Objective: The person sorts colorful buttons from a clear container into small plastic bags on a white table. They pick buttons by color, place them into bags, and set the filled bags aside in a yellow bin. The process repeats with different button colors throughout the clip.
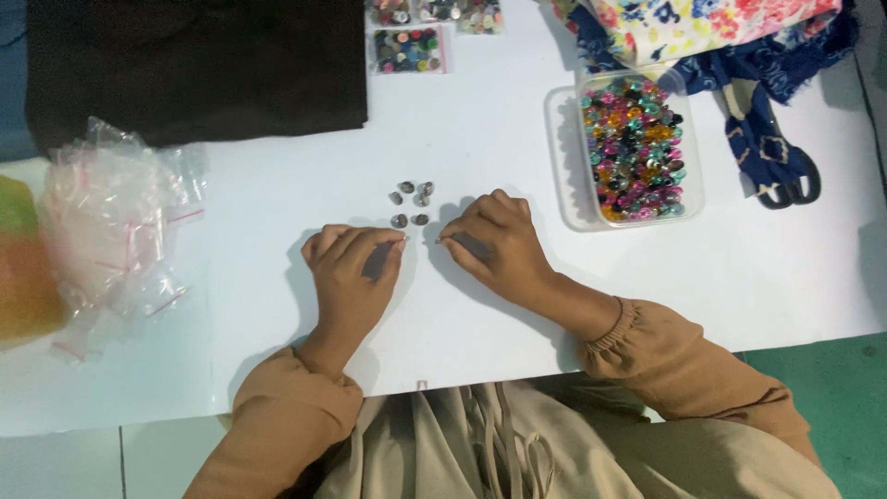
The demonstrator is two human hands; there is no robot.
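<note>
The white table (pixel 517 305) is carrying a black cloth (pixel 194 69), a heap of clear small bags (pixel 115 226) and a clear box of colourful buttons (pixel 637 148). The left hand (pixel 349 273) and the right hand (pixel 494 240) are resting on the table, fingers curled, each seeming to pinch something tiny; what it is cannot be told. Just above the hands, small grey metal buttons (pixel 411 203) are lying in a loose cluster. They are round, so no long axis is showing.
</note>
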